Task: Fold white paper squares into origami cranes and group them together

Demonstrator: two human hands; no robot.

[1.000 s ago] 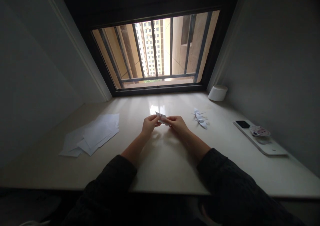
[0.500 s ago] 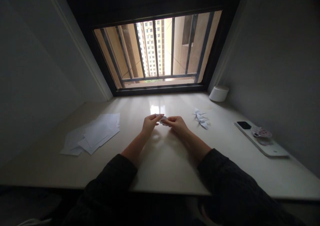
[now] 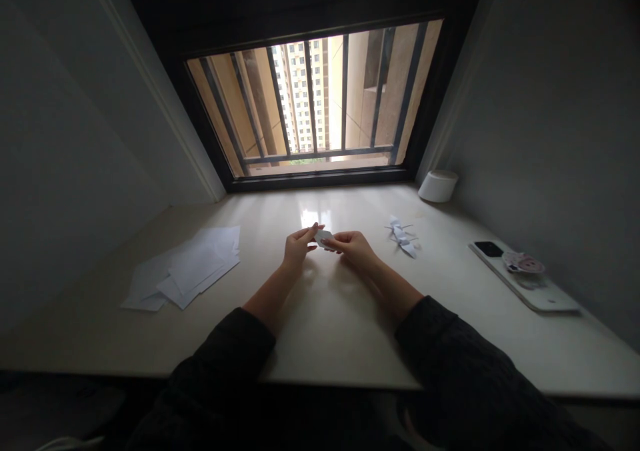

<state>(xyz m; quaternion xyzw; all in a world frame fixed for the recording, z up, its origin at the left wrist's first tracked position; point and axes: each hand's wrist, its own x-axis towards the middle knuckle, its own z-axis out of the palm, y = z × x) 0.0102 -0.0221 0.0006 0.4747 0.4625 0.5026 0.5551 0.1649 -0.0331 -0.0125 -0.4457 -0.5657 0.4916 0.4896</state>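
A small folded piece of white paper (image 3: 324,238) sits between my hands above the pale tabletop (image 3: 330,331). My right hand (image 3: 354,250) pinches its right end. My left hand (image 3: 299,246) is at its left end with the fingers raised and the thumb below, and I cannot tell whether it grips the paper. To the right of my right hand lies a white origami crane (image 3: 401,237). A loose pile of white paper sheets (image 3: 187,268) lies left of my left hand.
A white smartphone (image 3: 520,279) with a round printed grip lies at the right of the tabletop. A white cylindrical container (image 3: 438,186) stands in the far right corner. Beyond the table's far edge is a dark-framed window (image 3: 315,98) with metal balcony bars.
The fingers of my left hand have lifted and spread at the paper's left end. The folded paper now lies flatter in front of my right hand. The crane and sheets have not moved.
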